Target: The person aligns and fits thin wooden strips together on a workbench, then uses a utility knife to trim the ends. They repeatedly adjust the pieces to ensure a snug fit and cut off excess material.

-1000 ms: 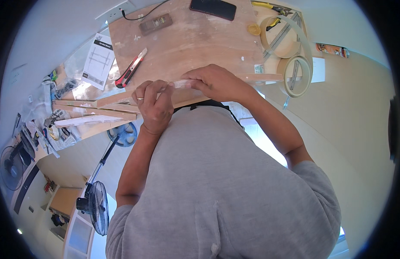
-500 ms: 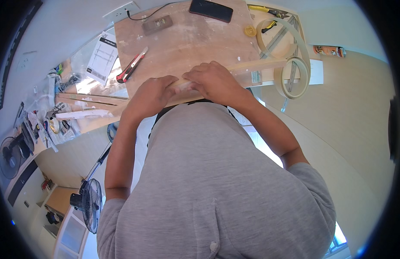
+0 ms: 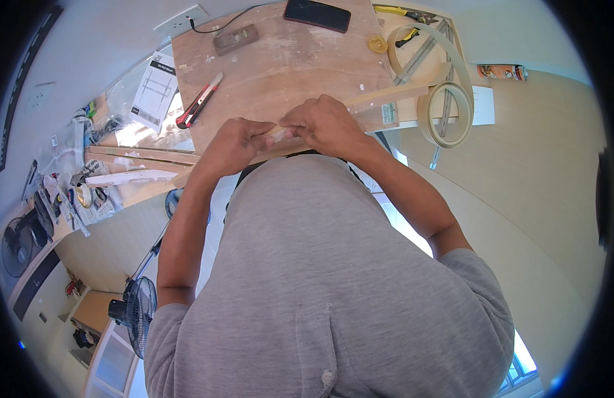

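Note:
My left hand (image 3: 230,144) and my right hand (image 3: 330,125) meet at the near edge of the wooden worktop (image 3: 287,63), fingertips almost touching. Both are closed in a pinch on a narrow beige edging strip (image 3: 383,95). To the right the strip runs along the board towards a loose coil of edging (image 3: 423,118), part of which loops up behind. Under my fingers the strip is mostly hidden. Left of the hands, a red and black utility knife (image 3: 199,103) lies on the worktop.
A phone (image 3: 317,14) and a brownish block (image 3: 235,40) lie at the back. Pliers (image 3: 401,11) and a yellow round piece (image 3: 378,44) are back right, near a tube (image 3: 502,71). A printed sheet (image 3: 153,91) and wooden strips (image 3: 144,154) are left; a fan (image 3: 141,312) stands below.
The view has shifted slightly, so the worktop things sit a little to the left. My hands stay pinched at nearly the same spot, with the right fingers tucked a little lower.

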Tool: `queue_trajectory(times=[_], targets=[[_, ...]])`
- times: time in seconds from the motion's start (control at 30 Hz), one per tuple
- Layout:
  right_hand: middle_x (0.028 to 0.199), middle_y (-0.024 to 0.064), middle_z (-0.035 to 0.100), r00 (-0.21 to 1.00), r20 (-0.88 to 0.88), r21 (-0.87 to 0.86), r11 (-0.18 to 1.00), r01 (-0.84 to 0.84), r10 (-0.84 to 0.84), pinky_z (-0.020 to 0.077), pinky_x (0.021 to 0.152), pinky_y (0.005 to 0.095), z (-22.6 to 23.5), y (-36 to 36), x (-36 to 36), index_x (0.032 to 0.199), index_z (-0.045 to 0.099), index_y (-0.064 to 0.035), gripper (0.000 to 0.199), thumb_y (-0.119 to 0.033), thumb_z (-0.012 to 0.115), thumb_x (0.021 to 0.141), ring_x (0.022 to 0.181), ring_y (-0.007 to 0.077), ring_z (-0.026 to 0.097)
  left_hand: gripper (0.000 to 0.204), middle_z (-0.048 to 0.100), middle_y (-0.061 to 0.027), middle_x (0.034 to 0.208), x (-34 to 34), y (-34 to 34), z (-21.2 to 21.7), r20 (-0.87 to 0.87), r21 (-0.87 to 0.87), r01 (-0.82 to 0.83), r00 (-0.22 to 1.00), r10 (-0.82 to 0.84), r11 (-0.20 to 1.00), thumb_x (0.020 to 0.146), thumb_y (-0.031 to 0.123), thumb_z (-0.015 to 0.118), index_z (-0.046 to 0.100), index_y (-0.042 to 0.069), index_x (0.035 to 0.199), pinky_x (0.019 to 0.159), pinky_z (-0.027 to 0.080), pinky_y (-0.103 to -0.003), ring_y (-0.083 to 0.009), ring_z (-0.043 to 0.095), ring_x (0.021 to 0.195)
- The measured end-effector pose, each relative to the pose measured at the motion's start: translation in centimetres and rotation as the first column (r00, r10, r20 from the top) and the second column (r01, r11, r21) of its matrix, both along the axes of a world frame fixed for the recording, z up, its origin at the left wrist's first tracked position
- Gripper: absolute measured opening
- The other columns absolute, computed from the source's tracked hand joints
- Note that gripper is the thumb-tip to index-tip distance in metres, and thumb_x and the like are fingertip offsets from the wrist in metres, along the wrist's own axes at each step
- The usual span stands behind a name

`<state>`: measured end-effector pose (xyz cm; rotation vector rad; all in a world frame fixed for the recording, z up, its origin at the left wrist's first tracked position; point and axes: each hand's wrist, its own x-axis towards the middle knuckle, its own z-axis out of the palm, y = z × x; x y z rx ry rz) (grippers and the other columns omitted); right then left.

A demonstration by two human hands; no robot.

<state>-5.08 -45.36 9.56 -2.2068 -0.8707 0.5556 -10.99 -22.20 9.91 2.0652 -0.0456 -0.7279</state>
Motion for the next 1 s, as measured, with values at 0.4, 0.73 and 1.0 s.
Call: queue_trajectory(times=[0.4, 0.73, 1.0], targets=[[0.098, 0.0122, 0.078, 0.980, 0.176, 0.088, 0.990, -0.108, 0.091, 0.0516, 0.084, 0.0431, -1.4, 0.3, -0.6, 0.113, 0.078, -0.0094, 0.031, -0.029, 0.075, 0.090, 0.095, 0.0305, 0.073, 0.034, 0.063, -0.0114, 0.071, -0.1, -0.3, 0.6, 0.010, 0.039, -0.020, 1.000, 0.019, 0.999, 0.095, 0.010, 0.070, 0.074, 0.000, 0.127, 0.063, 0.047, -0.037, -0.0169, 0.053, 0.062], [0.101, 0.0105, 0.077, 0.890, 0.408, -0.075, 0.979, -0.189, 0.203, 0.0513, 0.088, 0.0393, -2.4, 0.8, 0.0, 0.116, 0.073, -0.0075, 0.031, -0.030, 0.070, 0.094, 0.098, 0.0261, 0.073, 0.032, 0.070, -0.0233, 0.099, -0.3, -1.0, 1.4, 0.364, 0.332, 0.059, 0.913, -0.186, 0.941, 0.093, 0.013, 0.073, 0.071, -0.002, 0.121, 0.080, 0.053, -0.049, -0.0431, 0.068, 0.090], [0.094, 0.0109, 0.076, 0.889, 0.410, 0.026, 0.972, -0.235, 0.204, 0.0537, 0.078, 0.0422, -2.2, 0.6, 0.8, 0.114, 0.072, -0.0075, 0.032, -0.033, 0.069, 0.096, 0.087, 0.0293, 0.075, 0.031, 0.073, -0.0258, 0.101, 1.0, -0.2, 2.4, 0.312, 0.291, 0.129, 0.924, -0.221, 0.948, 0.091, 0.016, 0.075, 0.072, -0.003, 0.116, 0.081, 0.053, -0.051, -0.0458, 0.068, 0.093]])
